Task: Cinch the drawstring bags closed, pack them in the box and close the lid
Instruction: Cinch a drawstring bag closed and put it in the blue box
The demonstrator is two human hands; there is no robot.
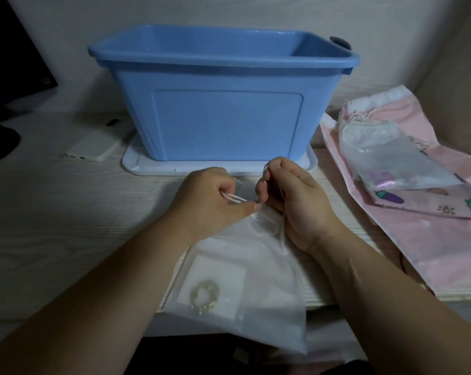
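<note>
Phone [93, 147] lying left of box [223, 104], pink bags [418, 185] right, lid [137, 163] under it. In front of box, white bag [242, 280] lying lengthwise, neck pointing at box. Left hand [210, 201] pinching drawstring [235, 198], right hand [291, 201] gripping neck.

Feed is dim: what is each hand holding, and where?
Left hand pinches the drawstring of the white bag near its mouth; right hand grips the gathered mouth itself, exact hold hidden.
</note>
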